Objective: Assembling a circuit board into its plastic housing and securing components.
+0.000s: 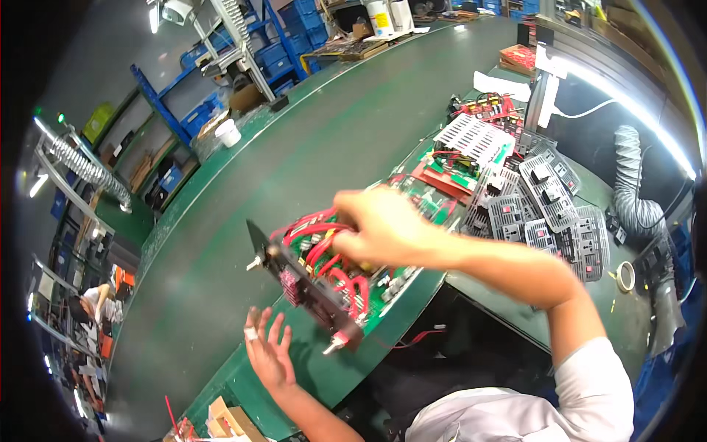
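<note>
My right hand (pixel 387 225) is closed on a bundle of thick red cables (pixel 317 250) on a green circuit board assembly (pixel 383 295). A black end panel (pixel 313 295) with metal terminal posts sits tilted at the assembly's left end, blurred by motion. My left hand (pixel 269 352) is open, fingers spread, just below and left of that panel, with a white wrap on one finger. Whether any fingertip touches the panel I cannot tell. Under my right forearm, part of the assembly is hidden.
Several grey socket panels (pixel 549 191) are piled at the right, beside a roll of tape (pixel 625 277). Behind them stand more board assemblies with a slotted metal cover (pixel 475 138). A green conveyor belt (pixel 353 110) curves away. A cardboard box (pixel 232 423) is at the lower left.
</note>
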